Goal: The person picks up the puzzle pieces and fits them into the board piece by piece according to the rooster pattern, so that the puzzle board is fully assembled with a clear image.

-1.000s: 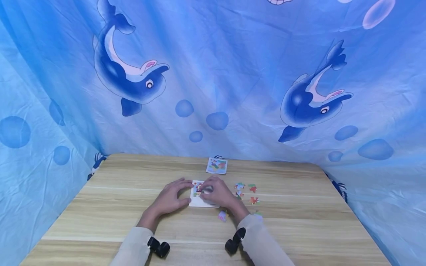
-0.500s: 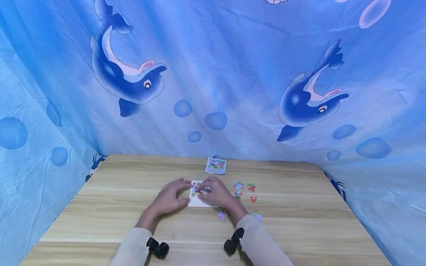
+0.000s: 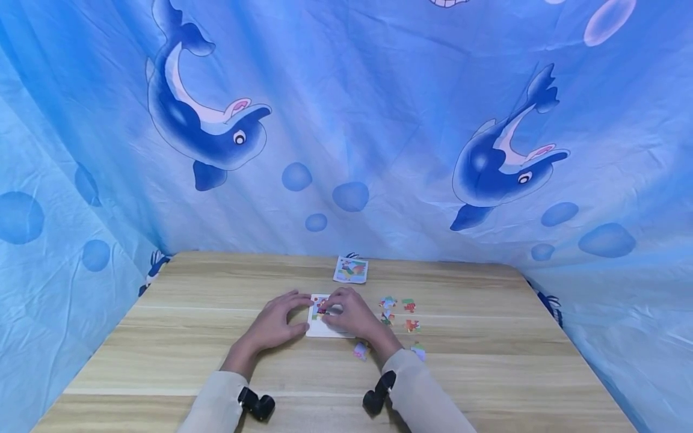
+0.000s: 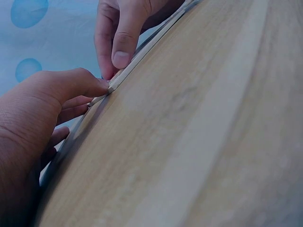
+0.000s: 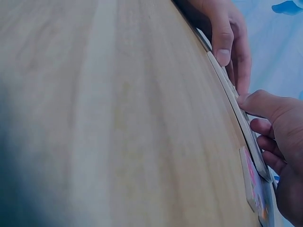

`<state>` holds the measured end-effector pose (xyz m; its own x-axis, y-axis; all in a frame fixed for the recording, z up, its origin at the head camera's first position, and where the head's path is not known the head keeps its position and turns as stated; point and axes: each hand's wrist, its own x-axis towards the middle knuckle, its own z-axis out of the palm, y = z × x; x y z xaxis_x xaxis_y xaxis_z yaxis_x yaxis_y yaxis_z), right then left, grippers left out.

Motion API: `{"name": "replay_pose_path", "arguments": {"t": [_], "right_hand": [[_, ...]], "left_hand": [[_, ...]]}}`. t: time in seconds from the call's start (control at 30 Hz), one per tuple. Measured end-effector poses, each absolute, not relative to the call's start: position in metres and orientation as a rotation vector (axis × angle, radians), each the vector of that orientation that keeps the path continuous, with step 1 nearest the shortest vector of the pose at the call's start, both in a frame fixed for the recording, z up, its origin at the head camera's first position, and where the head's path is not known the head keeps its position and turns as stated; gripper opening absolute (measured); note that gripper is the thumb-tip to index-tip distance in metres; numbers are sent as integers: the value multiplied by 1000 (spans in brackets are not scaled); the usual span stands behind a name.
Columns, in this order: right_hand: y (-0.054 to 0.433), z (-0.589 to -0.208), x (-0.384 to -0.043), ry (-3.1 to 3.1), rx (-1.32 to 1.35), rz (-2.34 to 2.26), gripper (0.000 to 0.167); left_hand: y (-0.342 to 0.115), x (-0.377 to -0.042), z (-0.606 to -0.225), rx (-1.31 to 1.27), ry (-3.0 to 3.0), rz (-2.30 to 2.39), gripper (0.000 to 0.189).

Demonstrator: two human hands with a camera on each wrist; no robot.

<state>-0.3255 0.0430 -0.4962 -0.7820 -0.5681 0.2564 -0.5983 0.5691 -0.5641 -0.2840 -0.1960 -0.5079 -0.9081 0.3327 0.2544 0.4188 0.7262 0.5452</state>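
Observation:
A white puzzle board (image 3: pixel 319 331) lies flat on the wooden table between the hands, with printed puzzle pieces (image 3: pixel 318 302) in its upper left part. My left hand (image 3: pixel 275 322) holds the board's left edge, thumb near the lower corner and fingertips by the upper one. Over the board, my right hand (image 3: pixel 354 316) has thumb and index finger close together at a small puzzle piece, mostly hidden by the fingers. The right wrist view shows the right thumb (image 5: pixel 253 100) at the board's edge, the other fingers curled behind it.
Right of the board lie several loose puzzle pieces (image 3: pixel 412 325), and one piece (image 3: pixel 361 350) sits below it near the right wrist. A square picture card (image 3: pixel 351 270) rests toward the table's back edge. A blue dolphin-print curtain (image 3: pixel 346 138) hangs behind the table.
The head view has shifted slightly. Both hands stay at the board, with only small movements of the right fingertips over the printed pieces.

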Motion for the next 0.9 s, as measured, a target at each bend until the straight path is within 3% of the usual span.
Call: {"name": "replay_pose_path", "arguments": {"t": [0.57,0.9], "right_hand": [[44,-496,-323,-2757,1014,1004,19],[60,-485,-321,-2676,926,1316,27]], "left_hand": [[-194,-282,-505,-611,-2791,-941,53],[-194,-283,-508,-601,-2796,-935,53]]}}
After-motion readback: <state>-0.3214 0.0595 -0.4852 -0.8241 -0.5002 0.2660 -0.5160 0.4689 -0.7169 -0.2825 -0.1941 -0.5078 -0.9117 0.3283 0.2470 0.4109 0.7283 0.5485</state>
